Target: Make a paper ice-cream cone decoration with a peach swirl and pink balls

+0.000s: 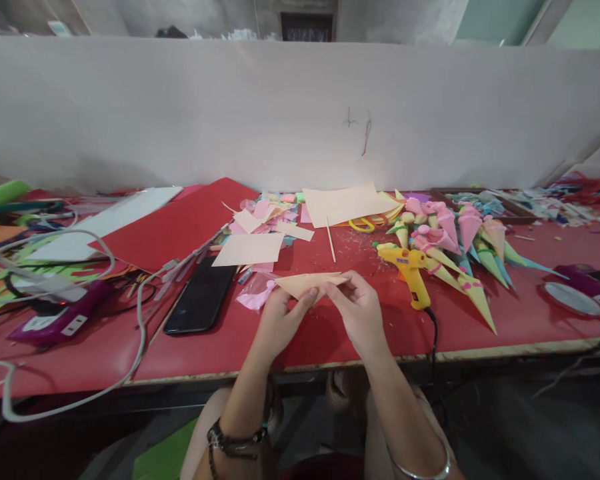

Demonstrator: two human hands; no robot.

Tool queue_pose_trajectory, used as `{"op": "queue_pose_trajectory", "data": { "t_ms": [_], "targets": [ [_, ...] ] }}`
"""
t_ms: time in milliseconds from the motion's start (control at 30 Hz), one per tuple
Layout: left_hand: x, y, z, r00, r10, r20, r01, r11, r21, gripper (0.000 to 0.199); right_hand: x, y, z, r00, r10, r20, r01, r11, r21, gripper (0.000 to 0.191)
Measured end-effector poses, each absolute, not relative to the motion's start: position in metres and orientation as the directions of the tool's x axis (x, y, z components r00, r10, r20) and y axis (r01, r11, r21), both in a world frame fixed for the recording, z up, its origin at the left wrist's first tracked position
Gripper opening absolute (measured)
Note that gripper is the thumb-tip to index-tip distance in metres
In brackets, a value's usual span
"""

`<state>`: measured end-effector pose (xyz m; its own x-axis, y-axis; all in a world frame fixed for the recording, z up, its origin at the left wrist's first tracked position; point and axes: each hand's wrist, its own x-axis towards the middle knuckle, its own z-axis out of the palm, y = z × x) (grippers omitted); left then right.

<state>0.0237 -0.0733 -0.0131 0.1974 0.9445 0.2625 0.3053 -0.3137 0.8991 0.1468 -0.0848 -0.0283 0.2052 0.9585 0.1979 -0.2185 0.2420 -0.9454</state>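
Between my two hands, a peach-coloured sheet of paper [300, 283] is held above the front of the red table. It is bent, with pointed ends left and right. My left hand [283, 321] grips it from below, thumb pressed on the near side. My right hand [357, 308] pinches it nearer its right end, the fingers partly hidden behind it. Just left of my left hand lies a small plastic bag [256, 293] with something pink. A thin white stick [331, 239] rests on the table beyond the paper.
A yellow glue gun [410, 270] lies to the right, its cord over the table edge. Behind it are several paper cones [480, 303]. A black phone [200, 297], red sheet [165, 230], paper scraps [260, 220] and purple power strip [63, 317] occupy the left. Yellow-handled scissors [361, 226] lie behind.
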Motion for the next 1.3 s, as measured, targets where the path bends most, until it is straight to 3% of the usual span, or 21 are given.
{"op": "queue_pose_trajectory", "data": {
  "t_ms": [300,467,600,1033,1300],
  "targets": [
    [0.023,-0.074,-0.015,0.254,0.944,0.209,0.281,-0.279,0.918,0.026,0.147,-0.085,-0.026,0.214,0.972,0.101,-0.351,0.173,-0.92,0.028],
    [0.023,-0.075,-0.015,0.243,0.944,0.222,0.31,-0.292,0.905,0.03,0.15,-0.083,-0.03,0.193,0.977,0.089,-0.392,0.16,-0.906,0.014],
    [0.024,-0.074,-0.015,0.247,0.942,0.227,0.316,-0.3,0.9,0.031,0.149,-0.081,-0.036,0.213,0.975,0.063,-0.401,0.146,-0.904,0.018],
    [0.024,-0.076,-0.014,0.284,0.934,0.216,0.272,-0.295,0.916,0.035,0.149,-0.084,-0.031,0.246,0.967,0.063,-0.387,0.157,-0.909,0.017],
    [0.023,-0.075,-0.014,0.26,0.952,0.163,0.297,-0.24,0.924,0.033,0.148,-0.088,-0.028,0.249,0.953,0.169,-0.234,0.229,-0.945,0.02]
  ]
}}
